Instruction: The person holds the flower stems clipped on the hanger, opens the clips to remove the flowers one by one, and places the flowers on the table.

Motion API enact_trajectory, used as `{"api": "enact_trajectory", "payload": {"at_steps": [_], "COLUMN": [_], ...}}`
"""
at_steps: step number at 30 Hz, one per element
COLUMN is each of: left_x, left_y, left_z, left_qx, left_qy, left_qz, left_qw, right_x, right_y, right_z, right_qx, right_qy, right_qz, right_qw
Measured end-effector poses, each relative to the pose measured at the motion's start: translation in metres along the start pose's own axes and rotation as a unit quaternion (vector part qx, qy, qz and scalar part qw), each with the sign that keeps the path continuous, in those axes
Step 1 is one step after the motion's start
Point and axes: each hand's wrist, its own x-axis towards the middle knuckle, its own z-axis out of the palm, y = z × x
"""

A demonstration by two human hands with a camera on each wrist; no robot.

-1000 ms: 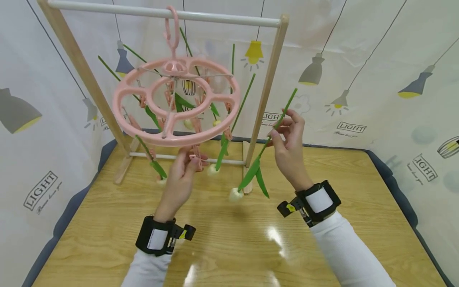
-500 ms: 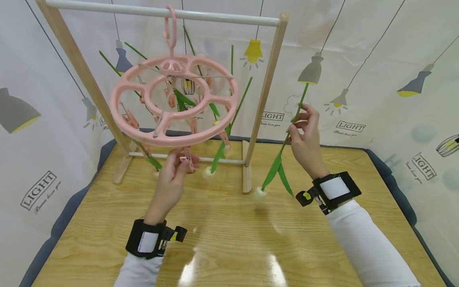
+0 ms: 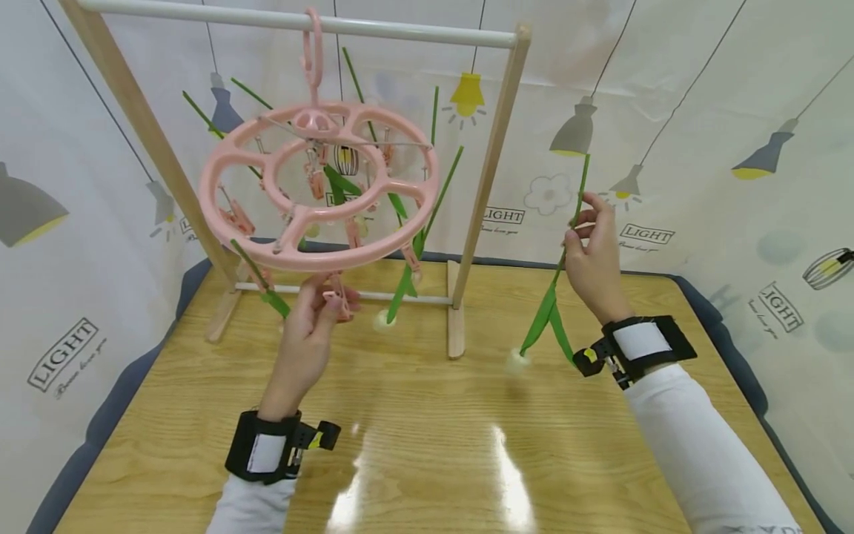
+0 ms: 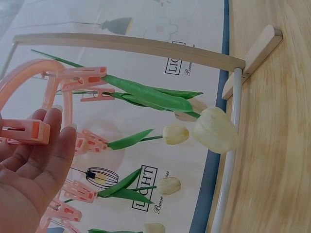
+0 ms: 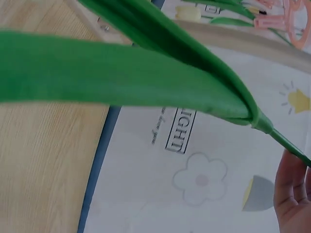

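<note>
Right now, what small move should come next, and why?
Probably the left hand letting go of the pink clip: no stem shows in it, and the right hand has drawn its tulip away, now right of the rack, so holding the clip seems to serve little.

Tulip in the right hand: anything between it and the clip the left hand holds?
In the head view, the rack's right post and a hanging tulip cross the line from the held tulip to the clip; whether either truly blocks is unclear.
</note>
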Motion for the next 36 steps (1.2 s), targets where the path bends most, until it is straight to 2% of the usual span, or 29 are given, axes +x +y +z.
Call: {"api": "enact_trajectory", "payload": {"at_steps": [7, 18, 26, 31, 36], "left_x": [-0.001, -0.004, -0.005, -0.005, -0.006], "left_y": [-0.003, -0.005, -0.004, -0.005, -0.003], "left_z": [-0.005, -0.010, -0.013, -0.012, -0.010], "left_qx": [-0.010, -0.039, -0.037, -0.041, -0.037], "left_qy": [0.016, 0.021, 0.016, 0.017, 0.017], "left_qz": [0.008, 0.023, 0.030, 0.033, 0.027], "left_qw": [0.9998, 0.9988, 0.9987, 0.9984, 0.9988], "right_x": [0.007, 0.019, 0.014, 0.003, -0.010], "right_y": [0.017, 0.047, 0.060, 0.076, 0.093], "right_z": [-0.005, -0.007, -0.011, -0.018, -0.026], "right_qx": [-0.033, -0.109, -0.157, -0.189, -0.197], "right_qy": [0.011, -0.009, -0.063, -0.101, -0.134], "right_qz": [0.031, 0.055, 0.087, 0.110, 0.134], "right_qw": [0.9989, 0.9925, 0.9817, 0.9706, 0.9618]}}
